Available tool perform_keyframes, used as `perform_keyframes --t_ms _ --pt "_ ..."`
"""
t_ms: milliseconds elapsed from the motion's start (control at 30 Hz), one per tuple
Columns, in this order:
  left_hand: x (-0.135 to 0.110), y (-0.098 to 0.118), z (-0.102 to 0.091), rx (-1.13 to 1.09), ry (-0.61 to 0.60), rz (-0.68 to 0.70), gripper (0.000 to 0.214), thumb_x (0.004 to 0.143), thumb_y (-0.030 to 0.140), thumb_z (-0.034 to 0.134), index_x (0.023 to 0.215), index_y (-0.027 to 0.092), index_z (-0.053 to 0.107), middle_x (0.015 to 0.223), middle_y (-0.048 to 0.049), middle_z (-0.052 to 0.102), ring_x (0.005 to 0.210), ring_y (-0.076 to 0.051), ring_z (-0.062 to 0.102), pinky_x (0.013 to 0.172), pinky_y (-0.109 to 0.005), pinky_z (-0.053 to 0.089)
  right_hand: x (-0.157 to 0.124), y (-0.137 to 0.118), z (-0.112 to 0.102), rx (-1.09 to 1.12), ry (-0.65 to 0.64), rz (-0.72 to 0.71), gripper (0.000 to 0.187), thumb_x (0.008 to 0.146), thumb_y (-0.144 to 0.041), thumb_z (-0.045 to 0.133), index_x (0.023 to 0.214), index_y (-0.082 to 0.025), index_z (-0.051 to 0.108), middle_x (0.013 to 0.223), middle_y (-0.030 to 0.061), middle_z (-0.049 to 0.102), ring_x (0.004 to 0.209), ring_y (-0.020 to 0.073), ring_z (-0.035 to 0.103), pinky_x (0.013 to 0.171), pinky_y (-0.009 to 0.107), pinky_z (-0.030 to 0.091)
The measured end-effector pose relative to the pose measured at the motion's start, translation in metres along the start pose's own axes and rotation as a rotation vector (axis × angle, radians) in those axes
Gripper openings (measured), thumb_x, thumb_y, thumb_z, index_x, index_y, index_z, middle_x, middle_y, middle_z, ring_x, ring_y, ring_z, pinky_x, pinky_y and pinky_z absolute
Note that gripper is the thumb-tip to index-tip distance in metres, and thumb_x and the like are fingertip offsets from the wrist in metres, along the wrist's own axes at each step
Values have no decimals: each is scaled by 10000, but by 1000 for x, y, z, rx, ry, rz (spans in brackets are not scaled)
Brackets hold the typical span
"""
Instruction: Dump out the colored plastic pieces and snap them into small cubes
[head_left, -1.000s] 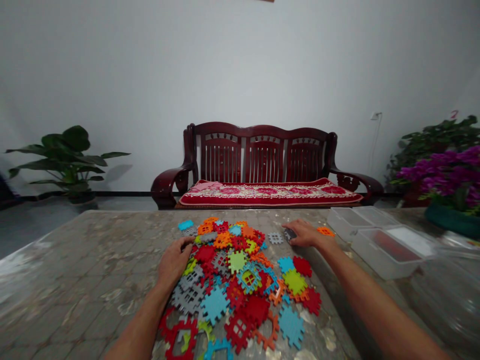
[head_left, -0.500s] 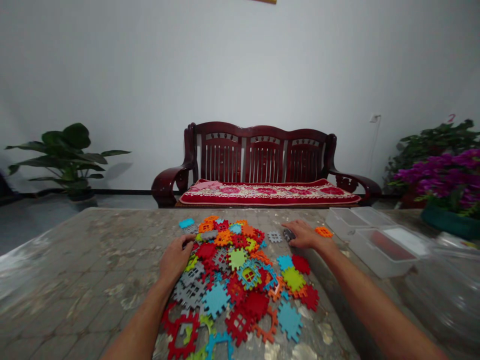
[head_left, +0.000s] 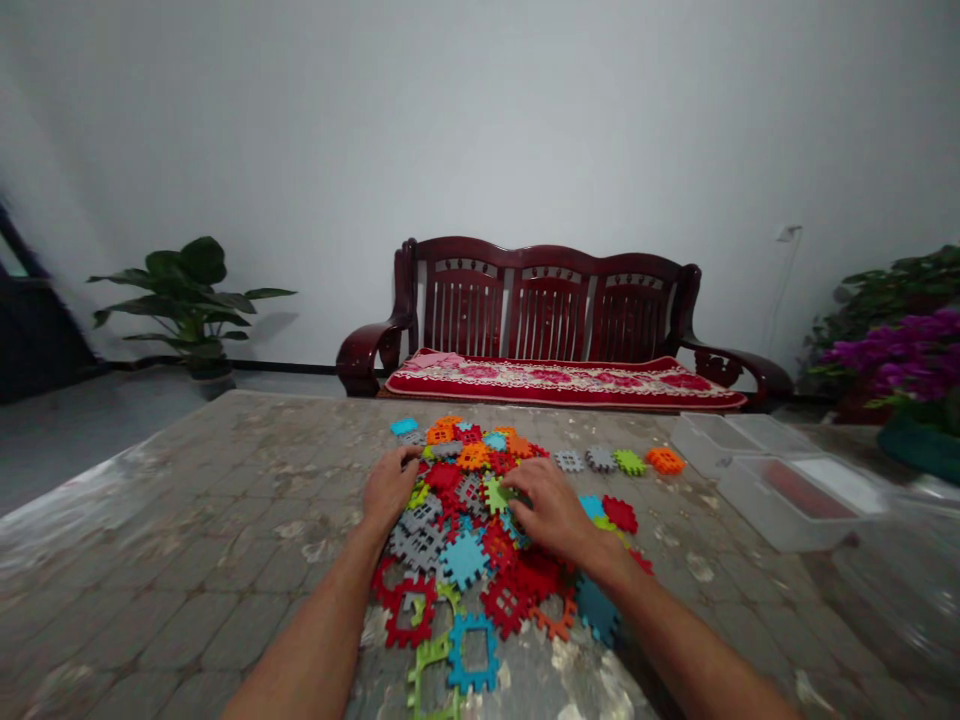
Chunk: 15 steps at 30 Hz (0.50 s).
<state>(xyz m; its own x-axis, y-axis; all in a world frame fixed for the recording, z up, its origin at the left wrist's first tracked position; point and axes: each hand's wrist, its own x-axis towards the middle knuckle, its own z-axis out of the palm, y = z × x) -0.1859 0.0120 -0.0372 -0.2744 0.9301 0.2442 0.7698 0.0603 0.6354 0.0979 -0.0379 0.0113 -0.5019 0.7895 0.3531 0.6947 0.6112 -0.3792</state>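
Observation:
A heap of square notched plastic building pieces in red, orange, blue, green and grey lies on the table. My left hand (head_left: 391,488) rests at the heap's left edge, fingers loosely curled with a gap at the thumb, beside grey window pieces (head_left: 421,512); nothing shows in it. Over the heap's right side is my right hand (head_left: 553,503), thumb and fingers apart around a light green piece (head_left: 496,495) that still lies in the heap. Behind it, a row holds a grey window piece (head_left: 569,461), a darker grey piece (head_left: 601,459), a green piece (head_left: 630,462) and orange pieces (head_left: 665,460).
Clear plastic boxes (head_left: 780,505) stand at the table's right, one with something red inside. A blue frame piece (head_left: 474,655) lies near the front. Beyond the table (head_left: 247,480) is a wooden bench (head_left: 551,300) with a red cover. Potted plants (head_left: 191,295) flank it.
My right hand has let go of the dark grey piece in the row and moved left and nearer onto the heap. My left hand stays at the heap's edge. The view has turned slightly left.

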Motion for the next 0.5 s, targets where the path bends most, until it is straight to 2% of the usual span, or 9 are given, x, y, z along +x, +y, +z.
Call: perform_keyframes --t_ms 100,233,367,500 --pt "-1 -1 1 -8 -2 7 322 918 225 508 1135 210 746 1181 -66 763 1097 -224 683 1010 -364 504 16 -27 8 -133 -49 2 341 863 -208 617 1193 -215 701 1185 83 721 1189 255 547 1054 399 391" --pt "-2 -1 1 -14 5 9 317 914 210 516 1133 216 745 1183 -61 765 1109 -222 685 1014 -357 502 34 -48 17 -323 -154 -6 386 868 -344 643 1226 -201 664 1183 123 710 1185 302 521 1002 430 387" --pt "-2 -1 2 -17 14 6 309 913 211 520 1124 227 746 1170 -56 769 1093 -219 689 999 -358 510 37 -55 23 -392 -183 8 336 876 -266 587 1190 -177 666 1112 140 720 1142 296 532 953 410 388" --pt "-2 -1 2 -16 14 7 320 917 218 512 1141 224 739 1176 -65 765 1100 -231 683 1010 -379 502 34 -55 24 -370 -152 73 324 935 -197 481 1183 -189 689 1073 130 728 1107 269 564 946 383 396"
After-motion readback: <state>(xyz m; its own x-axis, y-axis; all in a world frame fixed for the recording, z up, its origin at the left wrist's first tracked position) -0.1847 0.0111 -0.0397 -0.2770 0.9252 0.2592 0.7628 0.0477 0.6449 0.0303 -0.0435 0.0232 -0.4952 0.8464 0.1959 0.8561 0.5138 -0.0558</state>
